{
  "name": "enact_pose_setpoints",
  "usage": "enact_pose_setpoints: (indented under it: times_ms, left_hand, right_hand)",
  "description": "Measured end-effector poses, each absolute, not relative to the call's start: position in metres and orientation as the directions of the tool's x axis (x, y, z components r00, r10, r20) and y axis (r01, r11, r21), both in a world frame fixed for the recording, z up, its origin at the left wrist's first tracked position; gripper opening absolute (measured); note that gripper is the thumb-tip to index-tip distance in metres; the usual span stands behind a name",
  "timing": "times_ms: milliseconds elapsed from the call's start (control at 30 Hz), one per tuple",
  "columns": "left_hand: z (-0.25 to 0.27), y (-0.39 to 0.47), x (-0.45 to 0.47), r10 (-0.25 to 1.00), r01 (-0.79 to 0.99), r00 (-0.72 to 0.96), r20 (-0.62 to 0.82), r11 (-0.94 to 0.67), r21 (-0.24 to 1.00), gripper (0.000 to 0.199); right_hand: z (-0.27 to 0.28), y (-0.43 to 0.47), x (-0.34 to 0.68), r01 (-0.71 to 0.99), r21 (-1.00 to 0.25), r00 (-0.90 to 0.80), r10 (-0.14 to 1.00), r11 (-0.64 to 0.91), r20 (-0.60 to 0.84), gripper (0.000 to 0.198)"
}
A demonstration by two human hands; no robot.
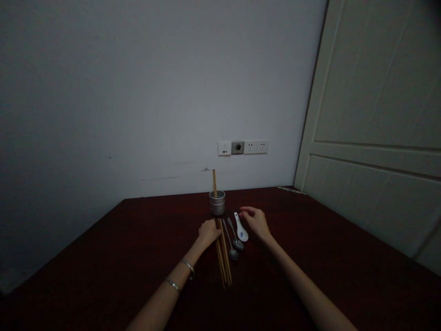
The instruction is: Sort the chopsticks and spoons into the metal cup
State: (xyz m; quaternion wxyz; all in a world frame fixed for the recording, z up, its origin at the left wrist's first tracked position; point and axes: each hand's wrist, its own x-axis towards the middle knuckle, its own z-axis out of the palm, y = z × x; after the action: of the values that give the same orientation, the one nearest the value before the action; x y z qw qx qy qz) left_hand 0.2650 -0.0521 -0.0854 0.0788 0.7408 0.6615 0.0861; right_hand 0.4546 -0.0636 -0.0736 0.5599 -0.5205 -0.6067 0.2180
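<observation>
Several wooden chopsticks (223,259) lie side by side on the dark red table, pointing toward me. My left hand (207,233) is closed at their far ends, with its thumb across them. To their right are two metal spoons, a long-handled one (233,254) and a shorter one (238,244). A white soup spoon (242,234) with a blue mark lies beside those. Just right of its handle, my right hand (255,221) hovers with bent fingers, apart and holding nothing. Behind stands a metal cup (217,205) with chopsticks (214,183) upright in it.
The table (165,225) meets a pale wall at the back. Sockets and switches (243,147) sit on that wall above the cup. A thin flat strip (291,190) lies at the far right corner, near a light panelled door (372,156).
</observation>
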Motion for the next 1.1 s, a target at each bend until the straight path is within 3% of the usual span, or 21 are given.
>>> enact_pose_setpoints:
  times_ms: [467,600,800,1100]
  left_hand:
    - [-0.066,-0.051,0.257,0.989,0.951,0.112,0.096,-0.134,0.279,0.029]
    - [-0.033,-0.053,0.257,0.974,0.942,0.094,0.208,-0.155,0.297,0.028]
    - [0.018,-0.069,0.265,0.905,0.93,0.092,0.414,-0.227,0.29,0.026]
    - [0.035,-0.089,0.277,0.867,0.931,0.07,0.493,-0.235,0.28,0.024]
  right_hand:
    - [-0.064,-0.067,0.447,0.374,-0.841,0.121,0.878,0.392,0.463,0.026]
    - [-0.053,-0.07,0.432,0.165,-0.911,0.042,0.92,0.378,0.389,0.028]
    - [-0.031,-0.086,0.402,-0.182,-0.963,-0.166,0.959,0.197,0.228,0.039]
    - [-0.022,-0.098,0.381,-0.218,-0.928,-0.148,0.93,0.301,0.336,0.033]
